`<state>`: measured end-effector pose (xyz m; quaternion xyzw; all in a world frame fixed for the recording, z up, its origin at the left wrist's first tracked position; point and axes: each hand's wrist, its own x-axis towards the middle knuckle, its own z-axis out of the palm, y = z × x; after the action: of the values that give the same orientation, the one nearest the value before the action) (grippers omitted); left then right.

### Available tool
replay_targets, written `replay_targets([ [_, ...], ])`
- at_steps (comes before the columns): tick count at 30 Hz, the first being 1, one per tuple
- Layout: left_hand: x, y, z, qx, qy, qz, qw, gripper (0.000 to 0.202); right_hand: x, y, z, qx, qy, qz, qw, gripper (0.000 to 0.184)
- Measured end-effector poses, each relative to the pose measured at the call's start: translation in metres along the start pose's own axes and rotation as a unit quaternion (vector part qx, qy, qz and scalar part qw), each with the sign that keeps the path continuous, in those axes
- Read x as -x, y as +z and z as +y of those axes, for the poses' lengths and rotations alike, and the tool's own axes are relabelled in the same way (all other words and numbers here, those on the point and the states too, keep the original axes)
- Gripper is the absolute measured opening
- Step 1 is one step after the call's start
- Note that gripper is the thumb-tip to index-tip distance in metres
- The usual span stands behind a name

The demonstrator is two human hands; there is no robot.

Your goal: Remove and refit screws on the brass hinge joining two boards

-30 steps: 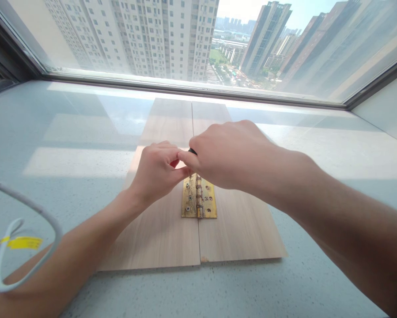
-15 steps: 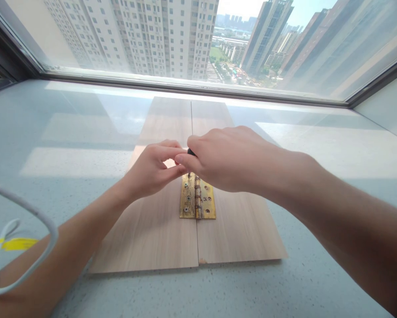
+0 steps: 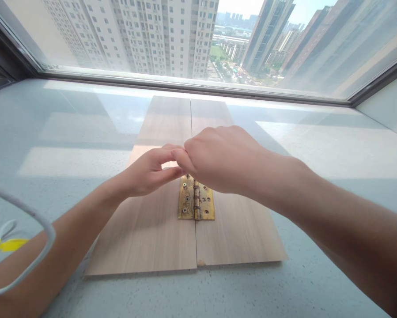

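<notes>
Golden hinge [image 3: 196,201] below, right hand's [image 3: 216,157] clenched fingers now hide the black piece; left hand's [image 3: 148,172] hold is unclear.

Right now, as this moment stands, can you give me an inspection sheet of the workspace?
Surface: pale, speckled surface, with brighter patches of light.
Job's things: left board and right board lie side by side; a worn, brass-coloured hinge spans the seam. At least three screws show in its left leaf, dark holes in its right.
Clutter: nothing seen apart from the cable.
Hands: left hand and right hand meet over the hinge's far end; anything held is hidden.
Cables: looped white cable with a yellow tag, at the left edge.
Surroundings: window ahead, tall buildings outside.
</notes>
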<state>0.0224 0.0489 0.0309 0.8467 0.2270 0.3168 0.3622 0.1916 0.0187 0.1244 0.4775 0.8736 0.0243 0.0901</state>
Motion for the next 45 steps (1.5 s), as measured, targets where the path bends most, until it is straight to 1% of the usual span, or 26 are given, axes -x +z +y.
replay_targets([
  [1,0.0,0.0,-0.001,0.004,-0.003,0.005,1.0,0.012,0.0,0.0,0.0,0.0,0.0,0.0,1.0,0.035],
  [3,0.0,0.002,-0.001,0.001,-0.01,0.04,0.999,0.007,-0.002,0.0,-0.002,0.001,0.002,0.003,1.0,0.033],
  [4,0.0,0.004,0.0,-0.007,-0.014,0.067,0.998,0.008,-0.002,0.0,-0.003,0.001,0.003,0.008,1.0,0.03],
  [6,0.0,0.009,0.002,-0.034,-0.026,0.128,0.991,0.017,-0.004,0.0,-0.005,0.006,0.01,0.013,1.0,0.025],
  [8,0.0,0.013,0.005,-0.063,-0.051,0.167,0.983,0.019,-0.005,0.0,-0.007,0.012,0.008,0.002,1.0,0.022],
  [9,0.0,0.013,0.006,-0.073,-0.059,0.17,0.981,0.018,-0.006,-0.001,-0.007,0.011,0.002,-0.007,1.0,0.022],
  [10,0.0,0.013,0.007,-0.076,-0.063,0.158,0.983,0.015,-0.005,-0.001,-0.007,0.008,-0.007,-0.013,1.0,0.022],
  [12,0.0,0.011,0.008,-0.06,-0.06,0.106,0.991,0.009,-0.005,-0.002,-0.007,-0.005,-0.022,-0.02,1.0,0.024],
  [15,0.001,0.005,0.007,-0.007,-0.053,0.029,0.998,0.009,-0.002,-0.002,-0.007,-0.018,-0.024,-0.027,0.999,0.027],
  [17,0.002,0.004,0.005,0.009,-0.059,0.016,0.998,0.009,-0.001,-0.003,-0.007,-0.025,-0.018,-0.032,0.999,0.027],
  [19,0.003,0.005,0.004,0.003,-0.057,0.036,0.998,0.01,0.0,-0.003,-0.008,-0.036,-0.009,-0.032,0.999,0.027],
  [23,0.003,0.017,0.003,-0.016,-0.037,0.113,0.993,0.022,-0.001,-0.004,-0.007,-0.032,0.014,-0.03,0.999,0.029],
  [26,0.004,0.025,0.003,-0.043,-0.058,0.177,0.982,0.019,-0.002,-0.003,-0.005,0.004,0.036,-0.028,0.999,0.032],
  [28,0.005,0.027,0.003,-0.065,-0.07,0.203,0.974,0.016,-0.003,-0.001,-0.005,0.025,0.042,-0.013,0.999,0.031],
  [29,0.005,0.026,0.003,-0.071,-0.063,0.2,0.975,0.015,-0.004,-0.001,-0.006,0.032,0.037,-0.01,0.999,0.027],
  [30,0.006,0.024,0.003,-0.07,-0.049,0.182,0.98,0.015,-0.004,-0.002,-0.007,0.036,0.025,-0.014,0.999,0.022],
  [32,0.006,0.019,0.002,-0.04,-0.022,0.12,0.992,0.014,-0.005,-0.005,-0.01,0.04,0.001,-0.044,0.998,0.011],
  [34,0.007,0.013,0.0,0.006,-0.015,0.057,0.998,0.014,-0.006,-0.008,-0.012,0.042,-0.01,-0.076,0.996,0.012],
  [35,0.008,0.012,-0.001,0.026,-0.016,0.041,0.999,0.016,-0.006,-0.01,-0.012,0.042,-0.01,-0.082,0.996,0.014],
  [36,0.008,0.011,-0.002,0.04,-0.016,0.039,0.998,0.017,-0.006,-0.01,-0.012,0.044,-0.007,-0.082,0.996,0.015],
  [38,0.008,0.012,-0.003,0.048,-0.011,0.058,0.997,0.017,-0.005,-0.009,-0.01,0.053,-0.015,-0.067,0.996,0.015],
  [40,0.008,0.016,-0.002,0.042,-0.006,0.095,0.995,0.018,-0.004,-0.007,-0.008,0.062,-0.019,-0.052,0.997,0.014],
  [44,0.007,0.024,0.004,-0.019,-0.02,0.186,0.982,0.019,-0.003,-0.003,-0.006,0.053,0.006,-0.039,0.998,0.023],
  [45,0.006,0.024,0.006,-0.032,-0.024,0.195,0.98,0.017,-0.003,-0.003,-0.006,0.048,0.012,-0.037,0.998,0.025],
])
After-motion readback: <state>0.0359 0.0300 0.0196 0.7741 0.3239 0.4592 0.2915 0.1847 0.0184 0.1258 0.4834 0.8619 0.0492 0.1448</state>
